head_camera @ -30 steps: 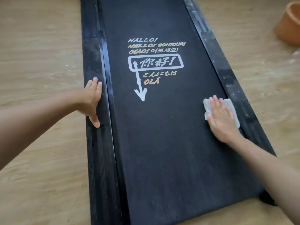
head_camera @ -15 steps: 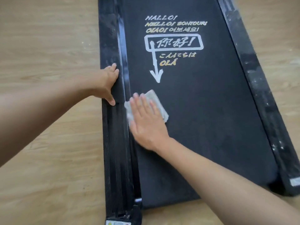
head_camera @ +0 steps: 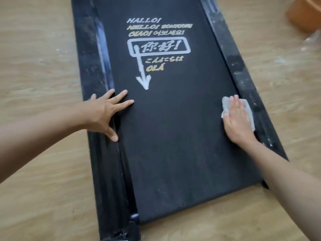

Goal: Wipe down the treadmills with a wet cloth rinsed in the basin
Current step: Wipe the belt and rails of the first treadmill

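The right hand lay flat on the white cloth, its fingers straight and pressed close together, the thumb alongside them. The palm and fingers pressed the cloth onto the black belt of the treadmill, to the right of the white arrow printed there and a little nearer the person than its tip. Edges of the cloth showed on both sides of the fingers, and its outer edge sat just beside the right rail.

The left hand was open with its fingers spread wide and straight. Three fingertips touched the belt just left of the arrow's tip and slightly nearer the person. The palm lay across the left rail, and the thumb pointed back toward the person along the seam between rail and belt. It held nothing.

Both forearms were bare. The left one reached in from the lower left across the wooden floor, the right one from the lower right over the near corner of the belt, so that the hands sat on opposite sides of the arrow at about the same level.

An orange basin stood on the floor well to the right of the arrow and beyond it, cut off by the frame's edge.
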{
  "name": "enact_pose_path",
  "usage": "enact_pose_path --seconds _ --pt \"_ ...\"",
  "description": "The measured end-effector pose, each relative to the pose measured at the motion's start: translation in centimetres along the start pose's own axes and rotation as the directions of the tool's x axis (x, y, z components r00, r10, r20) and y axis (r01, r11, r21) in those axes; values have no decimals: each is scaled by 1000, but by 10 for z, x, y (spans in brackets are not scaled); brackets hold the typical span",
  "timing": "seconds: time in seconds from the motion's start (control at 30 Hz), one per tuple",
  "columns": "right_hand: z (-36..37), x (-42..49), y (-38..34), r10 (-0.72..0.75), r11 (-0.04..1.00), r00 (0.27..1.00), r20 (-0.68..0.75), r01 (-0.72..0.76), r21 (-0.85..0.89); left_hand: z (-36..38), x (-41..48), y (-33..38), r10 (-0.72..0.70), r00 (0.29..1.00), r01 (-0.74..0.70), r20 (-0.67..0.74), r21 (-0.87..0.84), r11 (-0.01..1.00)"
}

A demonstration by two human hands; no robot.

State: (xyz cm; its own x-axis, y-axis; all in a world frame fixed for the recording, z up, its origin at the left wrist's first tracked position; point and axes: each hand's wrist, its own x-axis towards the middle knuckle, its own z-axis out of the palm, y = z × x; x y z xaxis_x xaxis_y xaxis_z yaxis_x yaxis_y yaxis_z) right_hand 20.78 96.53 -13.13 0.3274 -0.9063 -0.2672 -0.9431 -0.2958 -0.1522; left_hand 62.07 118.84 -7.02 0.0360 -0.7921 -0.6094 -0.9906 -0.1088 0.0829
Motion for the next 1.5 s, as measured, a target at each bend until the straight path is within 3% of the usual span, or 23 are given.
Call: enact_pose_path --seconds 0.1,0.2,0.33,0.47,0.5,0.53,0.6,0.7,0.8,0.97,1.03,1.1,1.17,1.23,1.3,1.37,1.43,1.5 --pt "20 -29 -65 135 990 988 -72 -133 38 -6 0 8 -38 998 37 44 14 999" --pt "50 -80 -153 -179 984 982 -59 178 -19 -9 2 11 -58 997 58 48 -3 998" --pt "86 -146 -246 -607 791 794 22 607 -71 -9 3 14 -61 996 59 63 30 998" --pt "76 -148 -213 -790 588 599 130 800 -119 -5 3 12 -45 997 45 56 14 999" --pt "69 -141 -192 -801 567 581 145 814 -127 -2 5 11 -34 998 34 51 2 999" --pt "61 -129 -169 -787 584 600 143 799 -139 0 6 10 -27 999 28 44 -16 999" --pt "46 -98 -118 -684 704 723 98 690 -169 4 5 5 -31 998 33 49 -52 998" --pt "10 -41 -15 -363 919 931 38 364 -148 3 9 3 -26 997 29 70 -42 999" --pt "-6 -10 45 -216 966 971 103 227 -121 0 6 6 -34 997 37 69 -48 998" --pt "18 -54 -29 101 994 994 -48 -103 -26 -3 1 10 -31 997 36 64 -78 996" --pt "36 -89 -79 -5 998 999 -42 2 -58 -4 3 12 -31 998 34 49 -67 997" --pt "51 -113 -140 -238 970 971 -25 237 -45 -4 4 12 -38 998 40 46 -49 998" --pt "69 -137 -195 -501 863 865 37 502 -51 -4 5 13 -57 996 58 62 -14 998" --pt "80 -157 -223 -706 692 698 121 716 -97 -7 7 18 -67 994 61 91 69 996" --pt "79 -163 -219 -802 549 566 193 825 -136 -7 8 27 -103 986 83 128 158 984" --pt "68 -155 -182 -845 470 490 212 871 -139 -7 12 38 -140 982 104 130 247 963" --pt "54 -139 -136 -821 512 534 202 845 -156 -9 14 42 -129 983 83 131 314 946" --pt "33 -115 -92 -713 666 685 147 728 -163 -9 16 39 -96 986 46 136 331 943"
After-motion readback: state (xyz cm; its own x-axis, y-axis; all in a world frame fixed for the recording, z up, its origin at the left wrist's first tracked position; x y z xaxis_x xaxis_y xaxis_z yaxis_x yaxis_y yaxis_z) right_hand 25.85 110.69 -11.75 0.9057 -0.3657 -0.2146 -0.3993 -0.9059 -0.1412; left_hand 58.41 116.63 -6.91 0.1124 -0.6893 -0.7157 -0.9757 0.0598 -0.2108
